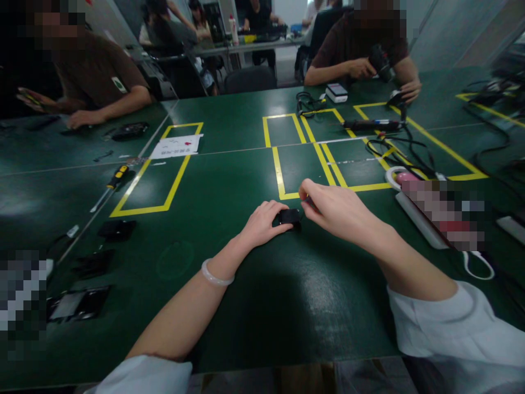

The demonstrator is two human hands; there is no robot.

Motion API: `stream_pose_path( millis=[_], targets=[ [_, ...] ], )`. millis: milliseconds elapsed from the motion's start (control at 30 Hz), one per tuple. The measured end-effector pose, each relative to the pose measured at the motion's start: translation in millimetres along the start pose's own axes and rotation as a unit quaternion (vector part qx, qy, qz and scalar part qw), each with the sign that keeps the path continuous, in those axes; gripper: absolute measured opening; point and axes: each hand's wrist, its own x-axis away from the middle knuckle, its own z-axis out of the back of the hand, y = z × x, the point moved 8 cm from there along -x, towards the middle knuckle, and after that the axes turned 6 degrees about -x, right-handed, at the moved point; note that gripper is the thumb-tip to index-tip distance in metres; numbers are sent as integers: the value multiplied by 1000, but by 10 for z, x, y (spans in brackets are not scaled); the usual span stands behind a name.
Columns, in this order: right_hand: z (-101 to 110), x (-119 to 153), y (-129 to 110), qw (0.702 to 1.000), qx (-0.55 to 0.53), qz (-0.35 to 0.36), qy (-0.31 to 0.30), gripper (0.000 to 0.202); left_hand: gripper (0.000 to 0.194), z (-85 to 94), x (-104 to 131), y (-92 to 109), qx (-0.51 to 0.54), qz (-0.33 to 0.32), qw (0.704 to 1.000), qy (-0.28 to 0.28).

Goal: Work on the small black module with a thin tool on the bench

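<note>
One black box [290,216] is sitting on the tabletop [229,180], about centre frame. Left hand [262,224] is holding it from the left: fingers are clamping it, thumb on the near side, the others on the far side. Right hand [334,205] is hovering just right of the box, fingers curling together around a small dark part [310,204]; can't tell if they're actually clamping it. Bracelet [217,273] is sitting on the left wrist.

Left of frame: screwdriver [118,176] is lying at a slant, blade pointing lower left. Three dark pieces [116,230] are lying in a column below it. Paper [177,146] is lying across a yellow tape outline [176,186].

Right of frame: pink item [406,179] is lying partly pixelated, cables [426,150] are tangling above it. Black tool [371,125] is lying across the tape at upper right, white box [336,93] beyond it.

Upper left, one person [98,71] is holding a phone [31,99]; upper right, another [336,49] is holding a dark handheld device [381,63].
</note>
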Motion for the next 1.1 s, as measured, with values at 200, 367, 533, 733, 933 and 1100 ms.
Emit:
stream_pose_path(
  millis=[200,367,533,733,933,1100],
  targets=[
    [-6,-20,17,999,39,-22,-25,28,40,-7,2,-1,-4,-3,1000,-3],
    [9,-18,2,999,37,-16,-14,23,37,8,1,8,-2,1,1000,-5],
    [13,-9,-38,1000,3,5,-8,23,38,0,1,3,0,0,1000,-4],
    [-38,-36,21,999,38,-14,-30,26,38,3,-3,2,2,2,1000,-5],
    [-7,-8,-1,1000,7,-1,-13,22,38,1,-2,3,0,0,1000,-2],
    [8,-11,-20,1000,14,1,-13,23,39,-16,-2,-16,-6,5,1000,-2]
  ],
)
